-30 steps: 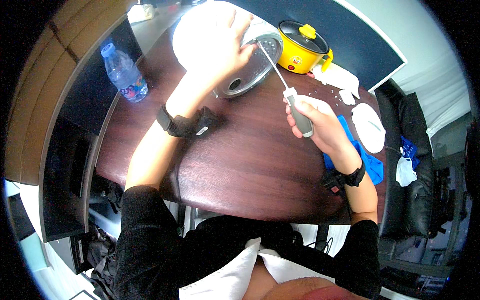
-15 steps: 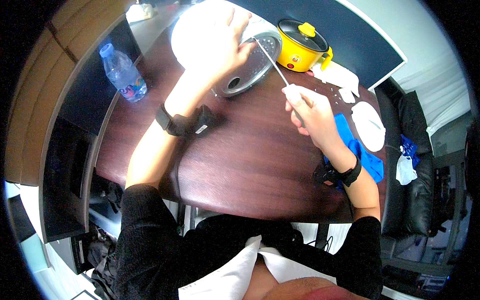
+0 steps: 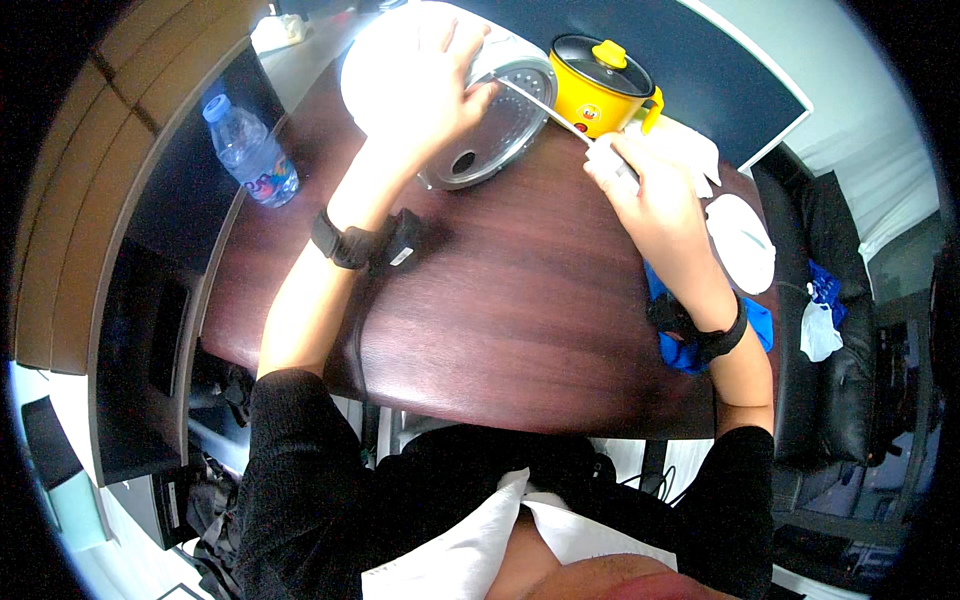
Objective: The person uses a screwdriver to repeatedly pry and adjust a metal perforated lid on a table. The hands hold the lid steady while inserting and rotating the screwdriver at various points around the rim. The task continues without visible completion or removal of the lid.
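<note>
White and round, the appliance [image 3: 383, 72] with a grey dimpled plate [image 3: 505, 135] stands at upper centre of the worktop [image 3: 480, 300]; your left hand [image 3: 440, 98] lies against it, whether gripping cannot be told. Your right hand [image 3: 662, 200] clasps the screwdriver [image 3: 604, 157], its shaft reaching toward your left thumb, before the yellow pot [image 3: 590, 95].

Head view from the left of two side-by-side fisheye cameras worn on the person's head, facing steeply downward and forward. The round field darkens to black at the frame's corners. Near the lens, at lower centre, lies the white collar [image 3: 465, 535]; the table [image 3: 500, 320] fills the middle; the left hand [image 3: 440, 95] and right hand [image 3: 655, 195] lie farther out, above centre; a dark panel [image 3: 705, 80] stands beyond, upper right.
</note>
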The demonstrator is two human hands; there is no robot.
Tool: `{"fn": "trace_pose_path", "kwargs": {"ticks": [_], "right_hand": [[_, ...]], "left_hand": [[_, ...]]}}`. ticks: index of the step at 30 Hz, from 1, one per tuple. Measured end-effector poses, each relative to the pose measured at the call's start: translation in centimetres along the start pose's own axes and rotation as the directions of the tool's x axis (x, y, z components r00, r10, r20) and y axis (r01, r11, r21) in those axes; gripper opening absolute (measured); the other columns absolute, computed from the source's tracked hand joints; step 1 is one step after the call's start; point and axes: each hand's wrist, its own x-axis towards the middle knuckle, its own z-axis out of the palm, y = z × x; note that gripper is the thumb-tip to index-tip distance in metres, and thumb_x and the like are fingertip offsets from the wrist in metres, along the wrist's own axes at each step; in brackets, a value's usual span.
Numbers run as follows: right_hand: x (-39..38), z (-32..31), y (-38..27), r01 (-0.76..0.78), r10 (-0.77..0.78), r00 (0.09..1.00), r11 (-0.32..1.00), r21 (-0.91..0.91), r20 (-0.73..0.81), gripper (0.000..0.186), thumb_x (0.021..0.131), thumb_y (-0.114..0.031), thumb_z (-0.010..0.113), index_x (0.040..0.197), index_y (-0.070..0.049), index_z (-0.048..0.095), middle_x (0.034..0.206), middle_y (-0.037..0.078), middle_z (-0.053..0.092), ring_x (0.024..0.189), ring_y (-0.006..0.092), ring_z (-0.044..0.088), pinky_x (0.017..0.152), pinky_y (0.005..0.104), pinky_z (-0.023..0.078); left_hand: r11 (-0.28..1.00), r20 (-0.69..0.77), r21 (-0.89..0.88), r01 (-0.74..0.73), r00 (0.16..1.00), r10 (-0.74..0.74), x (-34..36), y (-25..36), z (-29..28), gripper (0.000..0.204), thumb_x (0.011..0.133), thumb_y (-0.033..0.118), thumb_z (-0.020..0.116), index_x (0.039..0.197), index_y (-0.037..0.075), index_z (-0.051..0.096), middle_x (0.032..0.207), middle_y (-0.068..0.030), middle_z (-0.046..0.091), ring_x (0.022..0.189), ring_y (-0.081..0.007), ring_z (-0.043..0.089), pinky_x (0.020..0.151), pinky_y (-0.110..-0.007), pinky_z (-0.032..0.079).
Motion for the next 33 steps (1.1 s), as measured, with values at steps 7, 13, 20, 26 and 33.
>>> {"fn": "trace_pose_path", "kwargs": {"ticks": [7,13,20,26,33], "right_hand": [[-1.2,0.9,0.1,-0.708,0.286,0.687,0.056,0.704,0.668,0.032,0.095,-0.034,0.057,0.104,-0.004,0.062,0.08,0.0,0.056,0.055,0.0048,0.048,0.037,0.0177,0.031],[-1.7,2.4,-0.5,-0.658,0.255,0.737,0.059,0.751,0.626,0.03,0.098,-0.03,0.053,0.108,-0.003,0.059,0.081,0.001,0.052,0.056,0.0053,0.047,0.036,0.0181,0.031],[-2.4,5.0,-0.1,-0.565,0.291,0.816,0.216,0.796,0.5,0.028,0.1,-0.027,0.05,0.108,-0.001,0.058,0.081,0.002,0.052,0.052,0.0049,0.045,0.036,0.0185,0.033],[-2.2,5.8,1.5,-0.485,0.304,0.873,0.46,0.744,0.381,0.027,0.098,-0.024,0.053,0.104,0.001,0.061,0.078,0.002,0.057,0.058,0.0083,0.052,0.049,0.0219,0.042],[-0.8,3.0,2.1,0.065,-0.049,0.991,0.99,0.124,-0.125,0.021,0.089,-0.017,0.062,0.1,0.001,0.064,0.08,0.015,0.064,0.068,0.0264,0.064,0.063,0.0345,0.052]], "left_hand": [[0.994,-0.059,0.061,-0.087,0.994,0.09,0.3,-0.1,0.3,0.058,0.077,0.031,0.071,0.129,0.014,0.053,0.125,-0.0105,0.052,0.115,-0.038,0.048,0.097,-0.046,0.042],[0.99,0.083,-0.095,0.102,0.992,-0.095,-0.1,0.7,-0.8,0.059,0.079,0.024,0.066,0.133,0.007,0.048,0.135,-0.0245,0.046,0.127,-0.046,0.04,0.106,-0.054,0.032],[0.992,0.086,-0.078,0.103,0.992,-0.097,0.1,0.8,-0.9,0.058,0.079,0.023,0.067,0.132,0.007,0.049,0.136,-0.0253,0.046,0.127,-0.0463,0.04,0.106,-0.053,0.033],[0.99,0.071,-0.097,0.102,0.993,-0.095,-0.3,0.6,-0.5,0.057,0.079,0.023,0.067,0.131,0.007,0.05,0.134,-0.0252,0.047,0.126,-0.0463,0.041,0.105,-0.054,0.033],[0.994,0.089,-0.061,0.096,0.992,-0.09,0.1,1.0,-1.0,0.057,0.08,0.023,0.067,0.131,0.006,0.05,0.135,-0.0249,0.047,0.126,-0.0449,0.041,0.105,-0.053,0.033]]}}
